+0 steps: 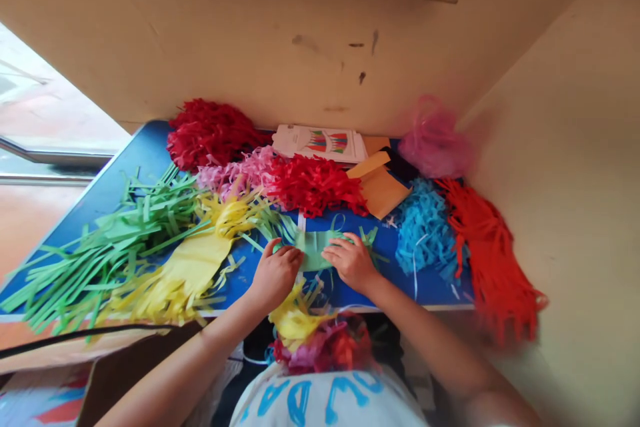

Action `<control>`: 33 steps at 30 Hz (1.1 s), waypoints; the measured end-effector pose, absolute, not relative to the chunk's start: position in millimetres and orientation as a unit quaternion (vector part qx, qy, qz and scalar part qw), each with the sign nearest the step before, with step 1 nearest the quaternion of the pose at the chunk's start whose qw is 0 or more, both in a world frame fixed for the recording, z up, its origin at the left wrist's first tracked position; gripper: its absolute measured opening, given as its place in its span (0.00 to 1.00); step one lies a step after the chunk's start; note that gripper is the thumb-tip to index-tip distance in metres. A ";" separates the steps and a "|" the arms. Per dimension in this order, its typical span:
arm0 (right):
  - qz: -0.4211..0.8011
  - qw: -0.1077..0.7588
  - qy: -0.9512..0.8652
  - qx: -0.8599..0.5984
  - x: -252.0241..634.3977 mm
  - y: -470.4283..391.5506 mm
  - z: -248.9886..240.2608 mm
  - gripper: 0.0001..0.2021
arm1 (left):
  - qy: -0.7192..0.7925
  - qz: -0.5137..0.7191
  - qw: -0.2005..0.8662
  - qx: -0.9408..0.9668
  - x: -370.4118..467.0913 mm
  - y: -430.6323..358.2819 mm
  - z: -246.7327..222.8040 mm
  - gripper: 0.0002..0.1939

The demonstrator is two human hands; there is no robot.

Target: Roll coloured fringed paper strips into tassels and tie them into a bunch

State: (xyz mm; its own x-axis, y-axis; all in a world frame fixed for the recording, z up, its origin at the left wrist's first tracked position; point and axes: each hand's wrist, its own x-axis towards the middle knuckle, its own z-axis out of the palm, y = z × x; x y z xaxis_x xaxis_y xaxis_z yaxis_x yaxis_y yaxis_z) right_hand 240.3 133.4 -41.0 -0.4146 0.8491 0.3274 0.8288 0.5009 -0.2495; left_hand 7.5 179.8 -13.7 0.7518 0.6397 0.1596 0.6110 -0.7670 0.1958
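Observation:
A light green piece of fringed tissue paper (315,251) lies at the front middle of the blue table, its fringes spreading to both sides. My left hand (280,270) is closed on its left part, fingers curled. On its right part rests my right hand (351,260), fingers bent and pressed together on the paper. Just below hangs a bundle of yellow fringe (297,317), with pink and red fringe under it at the table's front edge. Left of my left hand lies yellow fringed paper (197,257), beside a heap of green strips (145,220).
Behind are dark red fringe (213,134), red fringe (317,186), a printed white packet (320,142) and orange-brown paper (383,190). Blue fringe (425,230), long red fringe (487,247) and a pink bundle (433,140) lie right. An open cardboard box (120,374) stands lower left.

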 end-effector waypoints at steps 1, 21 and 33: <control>0.042 0.206 -0.837 -0.505 244.9 129.5 -41.4 0.15 | 0.337 0.100 0.082 0.933 4.2 178.1 -15.9 0.20; 0.099 0.077 -0.682 -0.721 239.7 165.2 -38.2 0.13 | 0.571 -0.002 0.109 0.813 33.7 205.6 -21.2 0.19; 0.113 0.075 -0.668 -0.731 241.8 170.4 -37.5 0.13 | 0.569 -0.018 0.110 0.815 32.6 208.6 -21.8 0.18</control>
State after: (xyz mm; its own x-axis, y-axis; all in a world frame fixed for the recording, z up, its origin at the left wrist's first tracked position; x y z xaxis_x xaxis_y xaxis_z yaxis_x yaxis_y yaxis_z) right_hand 241.8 170.4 -37.5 0.0811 0.9946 -0.0650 0.9607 -0.0953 -0.2607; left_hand 32.6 208.6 -21.8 0.3512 0.9233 -0.1556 0.9314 -0.3276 0.1585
